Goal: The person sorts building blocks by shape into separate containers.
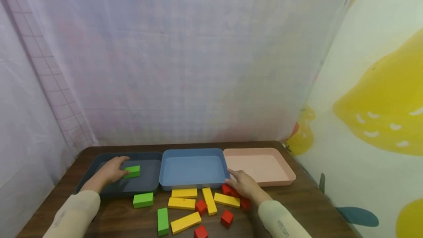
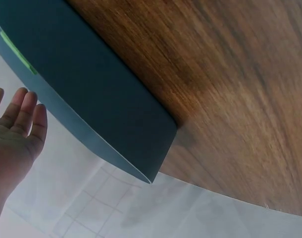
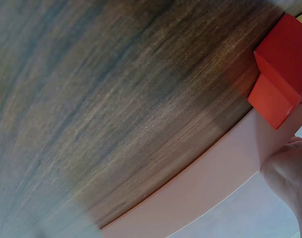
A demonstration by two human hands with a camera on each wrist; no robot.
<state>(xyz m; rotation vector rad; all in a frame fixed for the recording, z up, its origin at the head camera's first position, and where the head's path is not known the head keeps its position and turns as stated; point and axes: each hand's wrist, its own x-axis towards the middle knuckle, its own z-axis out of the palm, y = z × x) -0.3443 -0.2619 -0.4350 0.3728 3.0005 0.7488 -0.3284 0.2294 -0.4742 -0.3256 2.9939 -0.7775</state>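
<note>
Green block [image 1: 132, 172] lies in dark tray [image 1: 99, 190], touching left hand [image 1: 110, 172] fingertips; fingers relaxed, straight. Right hand [image 1: 242, 184] w/ fingers over red cubes [image 1: 230, 191] by blue tray [image 1: 193, 186] edge; grip can't tell, cubes partly hidden.

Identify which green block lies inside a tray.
The green block in the dark grey tray, beside the left hand. The other two green blocks lie on the table.

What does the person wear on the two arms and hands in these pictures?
Both hands, the left hand and the right hand, are bare: no gloves. Each forearm wears a long cream sleeve reaching the wrist; the right sleeve bears a small grey marking, too small to read.
</note>
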